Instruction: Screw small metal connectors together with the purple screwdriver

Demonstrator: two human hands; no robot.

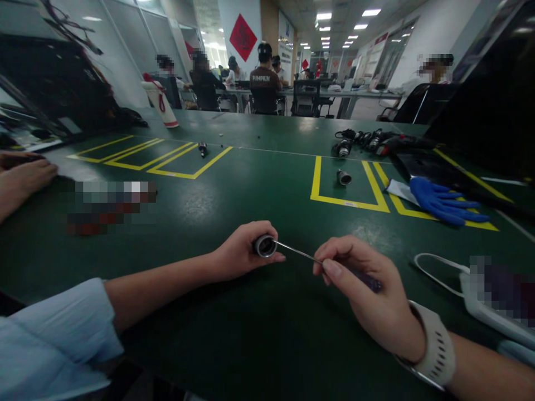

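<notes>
My left hand (242,250) is wrapped round a dark metal cylinder (266,246), whose round open end with a bright rim faces me. In my right hand (359,278) is a screwdriver (297,252); its dark handle lies in the palm and its thin shaft points left. The shaft's tip meets the right edge of the cylinder's opening; whether it goes inside is too small to tell. A similar small metal part (344,177) lies within the yellow-taped box at the right, and another metal piece (203,149) lies beside the tape at the left.
Blue glove (438,200) and black cables (363,139) lie at the right of the green table (251,195). A white strapped item (493,301) is near my right wrist. At the far left is another person's hand (29,175); a white bottle (162,103) stands behind.
</notes>
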